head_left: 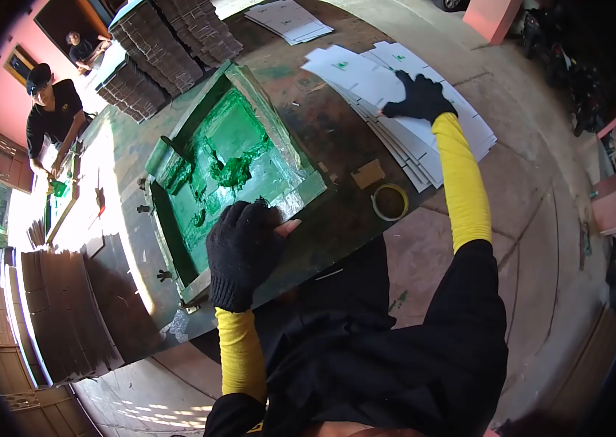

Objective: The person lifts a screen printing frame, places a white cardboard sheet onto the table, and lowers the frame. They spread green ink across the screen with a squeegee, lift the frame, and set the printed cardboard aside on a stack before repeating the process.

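Note:
My left hand (241, 247), in a black knit glove with the thumb tip bare, is closed over the near edge of a screen-printing frame (286, 135). Thick green ink (231, 172) coats the mesh inside, and a squeegee (169, 166) smeared with ink leans at the frame's far left side. Out to the right, my gloved right hand (422, 98) spans the end of a white cardboard sheet (351, 73) with a small green print, thumb at one edge and fingers at the other. That sheet lies askew over a fanned stack of white sheets (472, 120).
A tape roll (390, 202) and a brown cardboard scrap (367, 174) lie near the table's edge. Tall cardboard stacks (155, 58) stand at the back, another stack (67, 313) at left. A co-worker (56, 109) works across the table; another person (88, 51) is farther back.

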`<act>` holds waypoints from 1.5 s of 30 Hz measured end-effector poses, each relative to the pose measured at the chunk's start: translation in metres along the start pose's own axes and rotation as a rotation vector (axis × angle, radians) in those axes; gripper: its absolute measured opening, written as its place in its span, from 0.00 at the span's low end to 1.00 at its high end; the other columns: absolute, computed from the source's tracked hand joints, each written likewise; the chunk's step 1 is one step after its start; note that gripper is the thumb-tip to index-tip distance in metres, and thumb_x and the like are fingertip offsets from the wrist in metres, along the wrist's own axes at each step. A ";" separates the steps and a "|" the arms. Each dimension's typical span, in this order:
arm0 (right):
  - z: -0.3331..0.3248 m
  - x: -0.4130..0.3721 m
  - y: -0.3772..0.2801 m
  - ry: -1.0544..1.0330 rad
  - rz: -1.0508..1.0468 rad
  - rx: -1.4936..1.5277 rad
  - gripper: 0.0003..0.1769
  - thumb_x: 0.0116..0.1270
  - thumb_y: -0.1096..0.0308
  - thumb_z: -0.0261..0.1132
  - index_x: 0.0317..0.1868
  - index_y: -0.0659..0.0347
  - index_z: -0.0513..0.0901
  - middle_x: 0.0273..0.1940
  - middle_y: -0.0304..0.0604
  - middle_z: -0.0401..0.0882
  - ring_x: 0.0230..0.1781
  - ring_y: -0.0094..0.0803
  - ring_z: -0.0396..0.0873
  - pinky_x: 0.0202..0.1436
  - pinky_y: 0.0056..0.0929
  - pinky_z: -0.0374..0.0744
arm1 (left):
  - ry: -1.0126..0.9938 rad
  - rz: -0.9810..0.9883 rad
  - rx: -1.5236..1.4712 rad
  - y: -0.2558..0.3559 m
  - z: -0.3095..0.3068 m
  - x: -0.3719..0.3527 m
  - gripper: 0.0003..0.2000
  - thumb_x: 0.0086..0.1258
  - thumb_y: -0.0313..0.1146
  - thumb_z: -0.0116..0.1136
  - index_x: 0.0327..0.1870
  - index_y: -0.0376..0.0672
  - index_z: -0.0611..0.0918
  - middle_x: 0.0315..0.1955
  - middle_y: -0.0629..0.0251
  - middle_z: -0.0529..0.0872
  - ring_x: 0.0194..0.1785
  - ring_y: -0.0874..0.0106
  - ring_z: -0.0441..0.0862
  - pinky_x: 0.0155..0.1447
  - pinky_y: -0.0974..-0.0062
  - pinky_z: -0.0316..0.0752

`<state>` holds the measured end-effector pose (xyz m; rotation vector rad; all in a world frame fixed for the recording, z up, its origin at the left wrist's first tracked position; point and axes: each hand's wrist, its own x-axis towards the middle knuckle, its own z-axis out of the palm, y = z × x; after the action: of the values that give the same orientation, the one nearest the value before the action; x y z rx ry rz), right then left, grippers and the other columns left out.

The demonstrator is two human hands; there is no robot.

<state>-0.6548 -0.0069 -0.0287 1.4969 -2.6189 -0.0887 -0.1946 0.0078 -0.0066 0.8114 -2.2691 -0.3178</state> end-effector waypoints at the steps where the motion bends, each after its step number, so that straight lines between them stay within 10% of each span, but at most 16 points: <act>1: 0.005 -0.001 0.009 0.000 -0.003 -0.003 0.73 0.40 0.15 0.71 0.82 0.50 0.63 0.66 0.63 0.77 0.66 0.61 0.78 0.69 0.60 0.71 | 0.003 -0.003 -0.001 -0.001 0.001 0.000 0.14 0.56 0.36 0.82 0.35 0.44 0.85 0.29 0.61 0.83 0.33 0.57 0.83 0.37 0.62 0.77; 10: 0.015 -0.090 0.004 0.161 -0.014 0.036 0.57 0.55 0.18 0.66 0.72 0.54 0.77 0.54 0.56 0.84 0.55 0.54 0.84 0.57 0.52 0.77 | -0.052 -0.012 0.044 -0.006 0.011 0.000 0.15 0.56 0.40 0.82 0.34 0.45 0.85 0.28 0.62 0.84 0.33 0.58 0.84 0.36 0.62 0.77; 17: 0.052 -0.244 -0.046 0.119 -0.153 0.285 0.30 0.53 0.47 0.82 0.50 0.58 0.88 0.45 0.47 0.86 0.43 0.50 0.85 0.44 0.47 0.78 | -0.069 0.022 0.056 -0.020 0.030 -0.006 0.16 0.57 0.43 0.81 0.34 0.45 0.85 0.27 0.62 0.84 0.33 0.58 0.84 0.36 0.60 0.77; 21: 0.095 -0.272 -0.124 0.600 -0.094 0.585 0.19 0.56 0.57 0.79 0.41 0.59 0.86 0.42 0.50 0.84 0.44 0.53 0.83 0.46 0.46 0.79 | -0.155 -0.026 0.056 -0.026 0.036 -0.010 0.16 0.58 0.41 0.73 0.43 0.44 0.85 0.34 0.59 0.84 0.41 0.54 0.83 0.42 0.56 0.78; 26: 0.103 -0.299 -0.245 0.244 -0.469 0.693 0.29 0.69 0.56 0.70 0.67 0.60 0.79 0.67 0.60 0.75 0.69 0.56 0.72 0.70 0.52 0.70 | -0.113 0.042 -0.004 -0.040 0.042 -0.019 0.16 0.58 0.42 0.71 0.42 0.44 0.83 0.33 0.57 0.82 0.40 0.52 0.82 0.41 0.55 0.78; 32: 0.159 -0.331 -0.391 0.063 -0.735 0.940 0.25 0.73 0.52 0.69 0.63 0.57 0.82 0.63 0.55 0.79 0.65 0.53 0.76 0.68 0.48 0.73 | -0.055 -0.044 -0.038 -0.030 0.045 -0.021 0.22 0.60 0.55 0.73 0.39 0.44 0.84 0.36 0.56 0.84 0.44 0.51 0.85 0.44 0.54 0.80; 45: 0.106 -0.344 -0.305 0.013 -0.745 0.762 0.20 0.78 0.53 0.65 0.61 0.58 0.82 0.60 0.52 0.81 0.63 0.48 0.78 0.68 0.43 0.75 | -0.093 -0.010 -0.050 -0.033 0.067 -0.029 0.24 0.66 0.59 0.68 0.37 0.43 0.84 0.38 0.54 0.84 0.45 0.51 0.85 0.46 0.52 0.80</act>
<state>-0.2361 0.1339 -0.1945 2.6001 -1.9940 0.9294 -0.2087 0.0010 -0.0847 0.7969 -2.3340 -0.4226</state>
